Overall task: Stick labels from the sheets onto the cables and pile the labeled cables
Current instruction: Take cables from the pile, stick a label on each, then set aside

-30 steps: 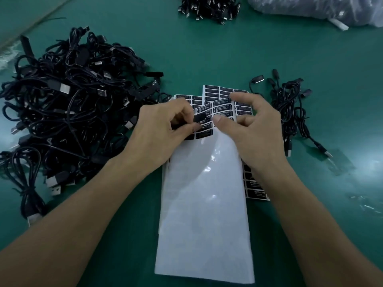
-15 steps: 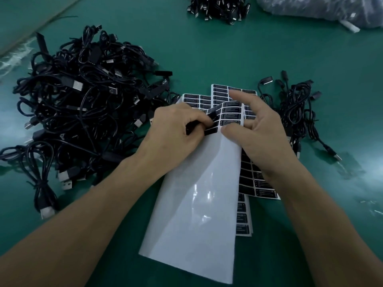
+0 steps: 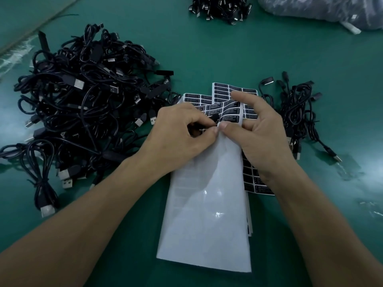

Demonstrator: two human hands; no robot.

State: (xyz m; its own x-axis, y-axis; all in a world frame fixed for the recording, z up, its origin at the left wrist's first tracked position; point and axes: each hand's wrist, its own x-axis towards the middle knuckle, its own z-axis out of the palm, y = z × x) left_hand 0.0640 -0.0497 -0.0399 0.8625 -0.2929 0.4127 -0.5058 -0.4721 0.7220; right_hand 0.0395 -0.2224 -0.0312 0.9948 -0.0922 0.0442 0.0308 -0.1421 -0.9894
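Label (image 3: 216,118) sits at the twelve o'clock end of the label sheet (image 3: 207,214), its long axis roughly nine-to-three. Left hand (image 3: 182,133) is nearer, thumb and forefinger clamped on it from nine o'clock. Right hand (image 3: 263,133) pinches the sheet from three o'clock, forefinger raised.

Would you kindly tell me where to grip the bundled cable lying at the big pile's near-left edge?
Probably pinch the bundled cable at its tied waist, coming from above on the near side: its loops gather narrow there, it lies flat on the table, and the big pile crowds its far side.
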